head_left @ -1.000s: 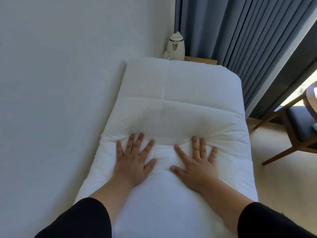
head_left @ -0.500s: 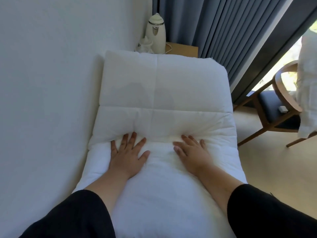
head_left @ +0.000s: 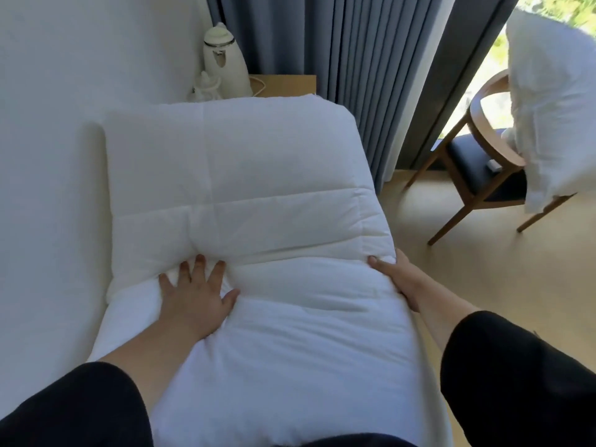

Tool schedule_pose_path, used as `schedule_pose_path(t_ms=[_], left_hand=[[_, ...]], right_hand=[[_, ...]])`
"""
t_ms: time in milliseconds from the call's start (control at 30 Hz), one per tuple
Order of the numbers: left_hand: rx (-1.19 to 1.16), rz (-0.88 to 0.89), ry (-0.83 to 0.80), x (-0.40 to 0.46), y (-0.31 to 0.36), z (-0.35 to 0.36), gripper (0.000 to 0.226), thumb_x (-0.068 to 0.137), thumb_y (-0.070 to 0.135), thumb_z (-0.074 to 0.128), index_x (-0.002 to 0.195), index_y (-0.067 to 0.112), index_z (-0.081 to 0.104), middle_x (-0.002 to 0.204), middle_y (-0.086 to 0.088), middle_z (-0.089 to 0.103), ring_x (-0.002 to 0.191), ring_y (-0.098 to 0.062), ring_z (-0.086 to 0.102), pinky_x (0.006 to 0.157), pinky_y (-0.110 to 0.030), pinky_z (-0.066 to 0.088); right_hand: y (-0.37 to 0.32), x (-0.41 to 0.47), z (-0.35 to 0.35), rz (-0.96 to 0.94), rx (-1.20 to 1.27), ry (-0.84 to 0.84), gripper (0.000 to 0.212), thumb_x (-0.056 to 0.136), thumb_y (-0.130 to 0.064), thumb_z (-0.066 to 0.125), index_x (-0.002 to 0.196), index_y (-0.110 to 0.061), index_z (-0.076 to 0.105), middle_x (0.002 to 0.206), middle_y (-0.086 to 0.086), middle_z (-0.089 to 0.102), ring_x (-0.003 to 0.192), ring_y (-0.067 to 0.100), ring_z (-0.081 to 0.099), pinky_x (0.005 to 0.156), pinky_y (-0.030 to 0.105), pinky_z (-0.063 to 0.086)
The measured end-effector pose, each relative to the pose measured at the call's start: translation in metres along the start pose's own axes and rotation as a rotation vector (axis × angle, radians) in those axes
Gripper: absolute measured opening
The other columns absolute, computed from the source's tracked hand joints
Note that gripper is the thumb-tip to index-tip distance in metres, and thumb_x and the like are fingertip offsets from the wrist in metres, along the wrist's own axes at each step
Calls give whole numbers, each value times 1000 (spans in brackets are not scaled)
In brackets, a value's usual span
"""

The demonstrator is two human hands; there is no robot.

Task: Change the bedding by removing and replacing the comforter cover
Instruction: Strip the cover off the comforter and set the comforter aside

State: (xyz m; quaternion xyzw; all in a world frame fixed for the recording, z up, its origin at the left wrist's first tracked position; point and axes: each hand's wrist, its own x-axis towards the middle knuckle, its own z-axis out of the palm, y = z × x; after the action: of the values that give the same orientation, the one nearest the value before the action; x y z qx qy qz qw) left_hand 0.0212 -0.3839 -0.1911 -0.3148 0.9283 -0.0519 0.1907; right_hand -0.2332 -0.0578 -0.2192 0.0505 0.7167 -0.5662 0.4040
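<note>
Room: white wall (head_left: 48, 156), pleated grey curtain (head_left: 371, 75), wooden chair (head_left: 477, 175) | Comforter (head_left: 258, 188): puffy quilted white, folded on bed | Left hand (head_left: 193, 295): flat, fingers spread, pressing | Right hand (head_left: 396, 279): grasping comforter's right edge

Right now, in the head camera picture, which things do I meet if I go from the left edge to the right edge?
White wall → left hand pressing on the white comforter → right hand at the comforter's right edge → wooden chair → white bedding draped over the chair.
</note>
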Motion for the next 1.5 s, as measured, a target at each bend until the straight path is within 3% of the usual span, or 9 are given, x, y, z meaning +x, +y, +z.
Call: schedule_pose_path(t_ms=[167,267,400,500,733,900,1100,1267,1500], left_hand=[[-6,509,646,-14,28,-30,47,84,28,51,128,11,56,122,-18,58,101,-40,59,90,-48,43],[-82,781,759,-7,64,-58,54,90,38,58,140,18,53,141,-13,55,124,-37,53,106,-60,35],[-90,432,136,19,123,-72,115,55,105,19,149,52,-20,159,5,-34,143,-39,-34,104,-74,-19],[3,361,105,33,139,-53,124,42,110,6,141,49,-37,151,3,-48,134,-41,-47,97,-78,-21],[-99,281,190,43,129,-11,112,53,103,4,142,48,-35,155,1,-42,138,-43,-41,100,-79,-17],[-111,307,140,34,114,-9,104,66,95,9,145,42,-33,160,2,-32,139,-40,-41,102,-76,-21],[-437,382,278,-8,46,-34,68,88,59,52,145,23,46,159,-10,32,149,-33,21,123,-49,9],[-415,-136,869,-66,-36,-29,8,80,12,68,88,11,69,90,-10,63,84,-35,60,75,-44,49],[-598,-662,384,-89,-94,-26,61,75,53,79,105,3,64,104,-23,63,95,-41,60,81,-46,48]], right_hand=[[15,20,-3,-16,201,-225,75,73,-31,88,139,-21,53,125,9,70,112,30,69,93,50,56],[10,19,-10,-50,204,-266,71,75,-27,84,138,-15,54,125,12,69,115,33,67,99,53,52],[-11,7,-14,-117,207,-279,70,73,-27,85,136,-19,56,126,10,69,116,32,66,96,51,55],[-33,-6,-7,-157,161,-334,82,65,-33,93,137,-33,53,132,2,67,116,26,67,87,40,59],[-65,-42,71,-249,-263,-326,92,52,-59,94,130,-54,46,126,-22,65,115,1,63,90,23,55],[-70,-42,145,-102,-814,28,110,48,-81,77,129,-10,52,89,-8,59,85,12,57,77,28,47],[-55,-29,154,-107,-912,167,101,60,-74,75,135,-9,54,120,9,67,109,31,63,82,33,44],[-54,-27,154,-192,-843,88,101,61,-69,79,141,-15,51,135,6,61,126,29,55,94,32,37],[-57,-24,139,-126,-749,-12,94,65,-65,81,144,-31,44,114,-11,54,106,17,52,93,34,39]])
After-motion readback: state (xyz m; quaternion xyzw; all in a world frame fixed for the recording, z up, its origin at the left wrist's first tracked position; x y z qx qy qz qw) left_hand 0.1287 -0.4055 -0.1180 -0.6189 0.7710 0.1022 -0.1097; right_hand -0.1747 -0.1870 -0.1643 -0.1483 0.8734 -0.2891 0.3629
